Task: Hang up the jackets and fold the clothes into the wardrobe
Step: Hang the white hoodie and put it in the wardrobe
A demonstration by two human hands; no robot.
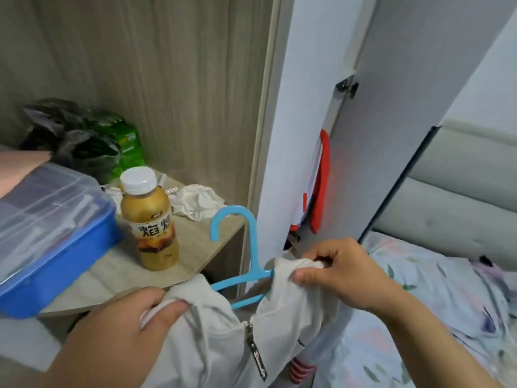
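A light grey zip jacket point(212, 340) hangs on a blue plastic hanger point(249, 242), low in the middle of the view. The hanger's hook points up beside the white wardrobe panel point(296, 135). My left hand point(126, 331) grips the jacket's left shoulder. My right hand point(335, 273) pinches the fabric of the right shoulder over the hanger's arm. The zip pull point(256, 351) dangles in front. Most of the hanger's arms are hidden under the cloth.
A wooden shelf point(195, 247) on the left carries a brown drink bottle point(148, 219), a blue lidded box point(50, 233), crumpled white cloth point(198, 201) and dark and green bags point(84, 138). A red-and-white item point(321, 180) hangs behind the open wardrobe door point(405, 121). A floral bed point(433, 303) lies at right.
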